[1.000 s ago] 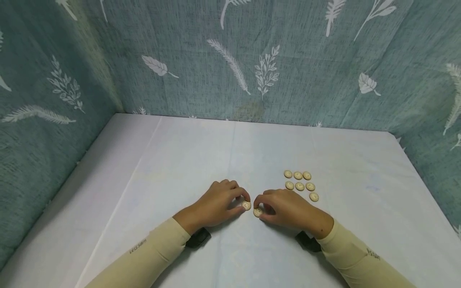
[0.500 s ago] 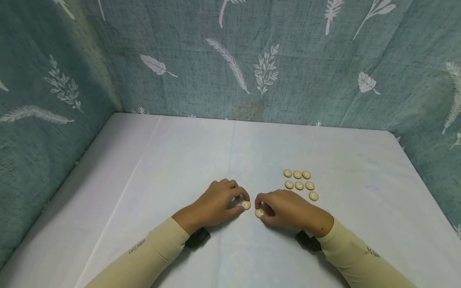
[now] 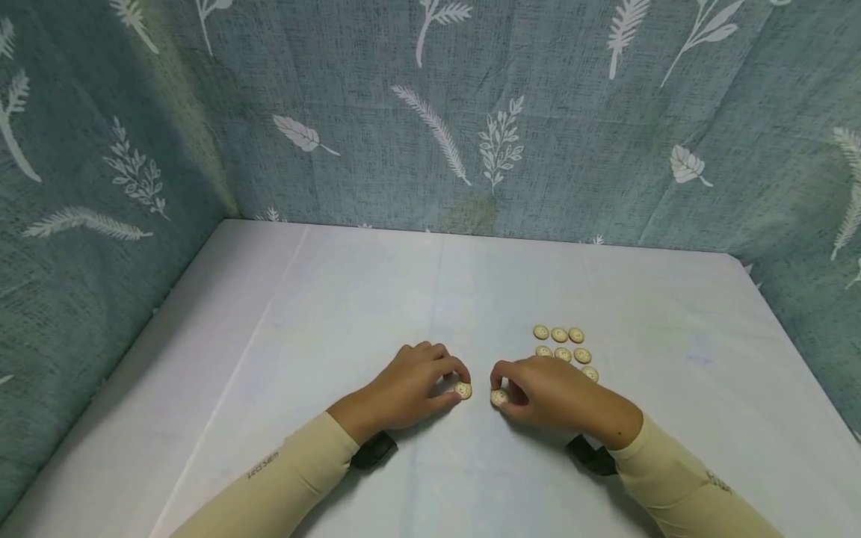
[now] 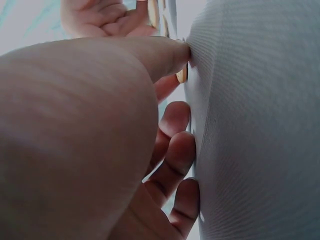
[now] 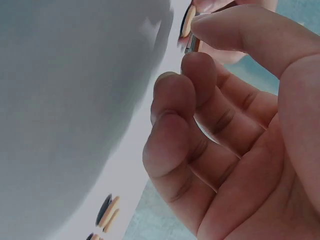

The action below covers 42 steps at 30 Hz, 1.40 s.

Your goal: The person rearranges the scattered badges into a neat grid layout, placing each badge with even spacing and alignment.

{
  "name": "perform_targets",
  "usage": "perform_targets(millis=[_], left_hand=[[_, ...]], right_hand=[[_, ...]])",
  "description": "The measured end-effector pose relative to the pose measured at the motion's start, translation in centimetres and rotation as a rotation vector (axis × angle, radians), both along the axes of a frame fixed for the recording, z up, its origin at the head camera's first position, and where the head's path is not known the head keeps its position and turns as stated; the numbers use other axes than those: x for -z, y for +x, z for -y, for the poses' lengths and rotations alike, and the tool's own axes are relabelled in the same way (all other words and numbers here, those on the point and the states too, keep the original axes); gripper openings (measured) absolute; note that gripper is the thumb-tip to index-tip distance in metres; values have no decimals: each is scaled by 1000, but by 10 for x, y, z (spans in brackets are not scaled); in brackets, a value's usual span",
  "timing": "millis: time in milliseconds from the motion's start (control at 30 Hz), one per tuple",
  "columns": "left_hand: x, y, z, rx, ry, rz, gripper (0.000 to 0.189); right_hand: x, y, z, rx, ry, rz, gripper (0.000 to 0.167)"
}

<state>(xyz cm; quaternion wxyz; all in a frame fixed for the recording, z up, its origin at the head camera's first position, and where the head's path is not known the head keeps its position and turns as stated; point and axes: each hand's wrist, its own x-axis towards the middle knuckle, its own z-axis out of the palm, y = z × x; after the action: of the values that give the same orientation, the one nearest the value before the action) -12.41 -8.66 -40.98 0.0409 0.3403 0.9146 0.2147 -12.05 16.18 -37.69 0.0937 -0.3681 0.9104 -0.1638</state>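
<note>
Both hands are low over the white tabletop in the head view. My left hand (image 3: 413, 385) pinches a round beige button (image 3: 463, 390) between thumb and index finger. A sliver of that button (image 4: 182, 75) shows behind the thumb in the left wrist view. To the right, my right hand (image 3: 551, 392) pinches a second beige button (image 3: 499, 397) the same way. Its rim (image 5: 193, 45) shows between thumb and fingertip in the right wrist view. A short gap separates the two buttons. Several matching buttons (image 3: 560, 335) lie in rows just beyond the right hand, which partly covers the nearest ones.
A white cloth (image 3: 350, 284) covers the table. Green leaf-patterned fabric (image 3: 377, 172) stands along its back and sides. Black wrist straps (image 3: 374, 450) sit under both forearms, which wear beige sleeves (image 3: 289, 474).
My right hand has slid to the right with its button, widening the gap to the left one. The left hand keeps its place and pinch. The head view has tilted slightly.
</note>
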Motion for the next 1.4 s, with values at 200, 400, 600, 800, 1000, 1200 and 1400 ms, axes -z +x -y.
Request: perform_targets(millis=[200,400,600,800,1000,1200,1400], left_hand=[[1,0,0,-7,-6,7,18],[2,-1,-1,-17,-7,16,18],[-2,-1,-1,-18,0,35,18],[-2,0,-1,-16,-5,39,17],[-2,0,-1,-12,-7,35,17],[-1,-1,-2,-18,-10,41,17],[0,-1,-1,-20,4,51,17]], right_hand=[[-2,1,-14,33,21,2,13],[-2,3,-25,62,16,-3,14],[-1,3,-33,83,7,1,15],[-2,3,-40,111,7,-17,17],[-1,0,-48,126,7,-11,16],[-1,-4,-54,130,5,3,15],[-4,-6,-59,139,-2,23,15]])
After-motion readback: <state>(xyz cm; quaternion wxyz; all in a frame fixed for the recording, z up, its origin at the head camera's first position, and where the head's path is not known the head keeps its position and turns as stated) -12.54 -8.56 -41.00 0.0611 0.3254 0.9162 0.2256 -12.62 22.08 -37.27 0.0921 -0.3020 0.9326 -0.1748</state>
